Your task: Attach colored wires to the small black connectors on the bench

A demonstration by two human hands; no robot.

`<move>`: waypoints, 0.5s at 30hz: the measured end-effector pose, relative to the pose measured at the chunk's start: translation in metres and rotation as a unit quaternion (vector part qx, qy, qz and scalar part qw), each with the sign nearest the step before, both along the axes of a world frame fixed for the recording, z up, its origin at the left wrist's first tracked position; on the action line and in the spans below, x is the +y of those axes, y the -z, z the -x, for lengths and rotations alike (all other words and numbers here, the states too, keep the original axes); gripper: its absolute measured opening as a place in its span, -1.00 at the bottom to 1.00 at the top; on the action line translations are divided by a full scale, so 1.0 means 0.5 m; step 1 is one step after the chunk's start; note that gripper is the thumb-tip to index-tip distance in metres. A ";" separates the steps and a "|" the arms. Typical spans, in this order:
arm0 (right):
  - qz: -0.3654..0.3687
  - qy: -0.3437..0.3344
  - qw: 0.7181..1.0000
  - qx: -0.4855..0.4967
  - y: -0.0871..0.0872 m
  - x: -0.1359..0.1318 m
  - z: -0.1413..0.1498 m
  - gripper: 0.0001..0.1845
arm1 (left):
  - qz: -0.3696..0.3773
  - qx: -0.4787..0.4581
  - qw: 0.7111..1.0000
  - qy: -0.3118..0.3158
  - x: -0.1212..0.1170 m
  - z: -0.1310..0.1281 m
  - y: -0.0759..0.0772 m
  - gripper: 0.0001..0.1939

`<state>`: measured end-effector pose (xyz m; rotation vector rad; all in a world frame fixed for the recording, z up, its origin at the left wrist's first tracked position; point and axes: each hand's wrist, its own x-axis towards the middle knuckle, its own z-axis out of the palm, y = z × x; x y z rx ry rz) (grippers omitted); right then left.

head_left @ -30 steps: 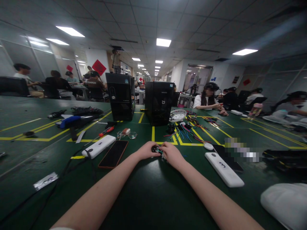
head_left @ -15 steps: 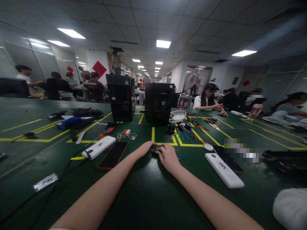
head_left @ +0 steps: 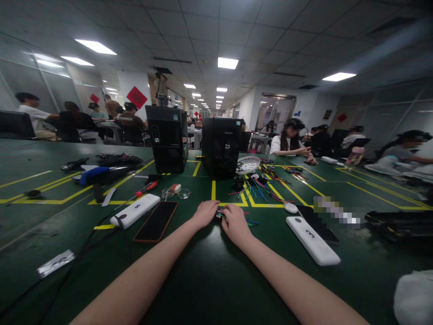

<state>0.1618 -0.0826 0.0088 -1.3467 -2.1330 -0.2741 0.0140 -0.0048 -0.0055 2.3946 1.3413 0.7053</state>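
Observation:
My left hand [head_left: 205,213] and my right hand [head_left: 236,223] meet over the green table, fingers bent inward and closed. Between the fingertips is a small bundle of coloured wires [head_left: 219,214], mostly hidden; any connector on it is too small to make out. Red and green-blue wire ends [head_left: 252,223] stick out past my right hand, low over the table. Beyond my hands lies a pile of loose coloured wires with black plugs [head_left: 257,186]. Left of my left forearm rests a dark phone with an orange edge [head_left: 157,221].
Two black computer cases [head_left: 221,146] stand ahead. On the left are a white power bank [head_left: 137,210], glasses [head_left: 184,193] and a red-handled screwdriver [head_left: 146,189]. Another white power bank [head_left: 313,240] lies right, near a white basket [head_left: 248,164]. A co-worker [head_left: 291,140] sits across.
My left hand has turned, so more of its back shows. The dark part seen between my fingers earlier is now mostly covered. The whole view has shifted slightly.

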 end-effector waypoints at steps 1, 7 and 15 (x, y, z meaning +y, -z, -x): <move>0.001 0.002 1.000 0.001 -0.001 0.001 0.002 -0.82 | 0.003 0.005 1.000 -0.004 0.001 0.001 0.002 -0.58; 0.010 0.009 1.000 0.005 -0.004 0.000 0.014 -0.83 | 0.007 0.021 1.000 -0.007 0.005 0.006 0.010 -0.59; -0.004 0.000 1.000 -0.013 -0.017 0.003 0.007 -0.84 | 0.028 0.021 0.999 0.013 -0.001 0.002 -0.013 -0.57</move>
